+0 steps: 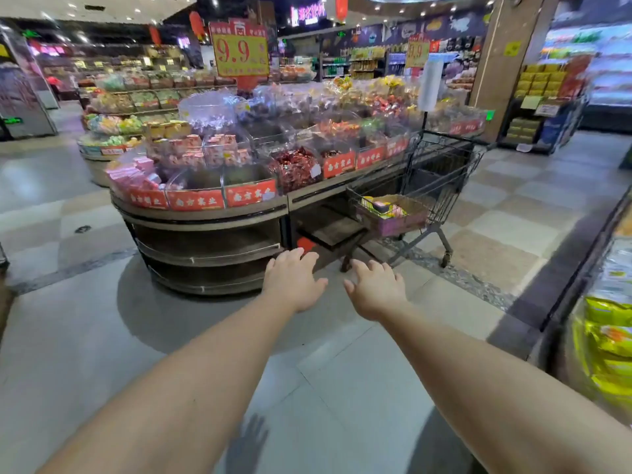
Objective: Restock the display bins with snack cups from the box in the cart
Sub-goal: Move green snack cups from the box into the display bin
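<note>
Pink box [393, 218] lengthwise along cart [441, 172], left hand [294, 282], right hand [376, 290] spread, empty

You can't see your upper arms; the bottom edge cuts them off. Your palms face away, so the left hand [294, 280] and right hand [374, 290] show only their backs. The box [393, 217] in the cart [441, 176] sits behind wire mesh, and its contents are too small to tell apart. The far shelves [372, 63] are blurred. The packets [612, 343] at right run off the edge.
</note>
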A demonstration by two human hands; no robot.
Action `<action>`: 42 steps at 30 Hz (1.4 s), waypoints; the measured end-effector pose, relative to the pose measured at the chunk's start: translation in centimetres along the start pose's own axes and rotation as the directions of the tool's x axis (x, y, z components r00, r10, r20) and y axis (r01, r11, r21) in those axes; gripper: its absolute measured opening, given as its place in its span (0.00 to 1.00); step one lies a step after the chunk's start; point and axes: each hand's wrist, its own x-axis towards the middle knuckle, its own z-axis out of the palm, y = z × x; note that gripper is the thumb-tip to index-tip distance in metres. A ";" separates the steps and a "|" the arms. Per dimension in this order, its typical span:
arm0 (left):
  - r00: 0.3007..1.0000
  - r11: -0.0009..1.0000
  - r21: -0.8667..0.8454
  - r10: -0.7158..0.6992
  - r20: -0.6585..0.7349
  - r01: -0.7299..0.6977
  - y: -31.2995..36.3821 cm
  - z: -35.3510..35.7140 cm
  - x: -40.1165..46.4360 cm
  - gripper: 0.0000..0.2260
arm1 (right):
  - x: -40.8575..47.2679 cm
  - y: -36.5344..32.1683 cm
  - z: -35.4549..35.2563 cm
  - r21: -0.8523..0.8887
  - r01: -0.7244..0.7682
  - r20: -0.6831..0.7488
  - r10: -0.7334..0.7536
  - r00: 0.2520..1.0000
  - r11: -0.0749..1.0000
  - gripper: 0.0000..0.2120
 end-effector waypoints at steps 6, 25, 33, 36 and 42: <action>0.999 1.000 -0.025 0.001 0.032 -0.001 1.4 1.5 12.6 0.28 | 12.2 4.4 -1.2 -0.019 -0.020 0.015 0.020 1.000 1.000 0.25; 0.978 0.981 -0.036 0.194 0.081 -0.192 -0.9 8.7 60.7 0.31 | 56.7 11.9 1.3 0.031 -0.182 -0.004 0.182 0.983 0.983 0.29; 0.951 0.968 -0.062 0.252 0.178 -0.244 1.2 15.9 77.5 0.32 | 71.3 21.4 4.2 0.065 -0.312 0.082 0.306 0.948 0.948 0.31; 0.950 0.970 -0.081 0.242 0.200 -0.230 2.4 18.8 83.8 0.32 | 77.5 25.3 5.2 0.059 -0.299 0.091 0.293 0.952 0.952 0.32; 0.930 0.968 -0.142 0.239 0.281 -0.206 4.8 23.1 94.5 0.32 | 88.7 31.3 5.8 0.052 -0.269 0.170 0.257 0.951 0.962 0.34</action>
